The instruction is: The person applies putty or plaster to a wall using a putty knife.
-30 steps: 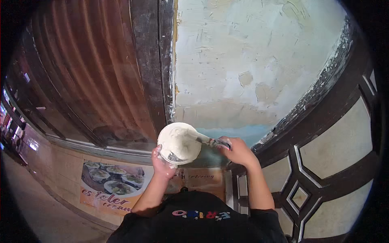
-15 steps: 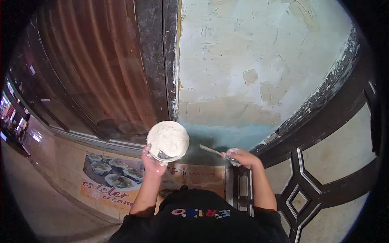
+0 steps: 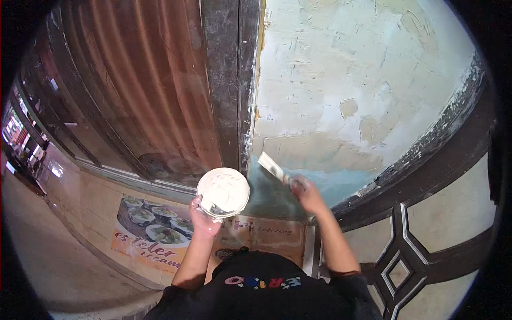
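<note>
My left hand (image 3: 205,220), smeared with white, supports a round tub (image 3: 246,201) from its near left side, thumb at the rim. White putty (image 3: 226,186) covers most of the tub's inside, with a bare dark patch near the thumb. Fingers wrapped round its handle, my right hand (image 3: 303,191) grips a putty knife (image 3: 272,167). The knife tilts up to the left, white on its blade, in front of the lower part of a patchy pale wall (image 3: 320,74). I cannot tell whether the blade touches the wall.
Left of the wall stands a dark wooden post (image 3: 226,80), then a reddish-brown curtain (image 3: 160,80). A dark-framed panelled door (image 3: 442,202) is close on my right. Below lie a food-picture banner (image 3: 152,226) and a brownish printed sheet (image 3: 272,240).
My right hand has risen toward the wall, swinging the putty knife up and turning its blade more into view. The tub stays in my left hand. The whole view has shifted slightly.
</note>
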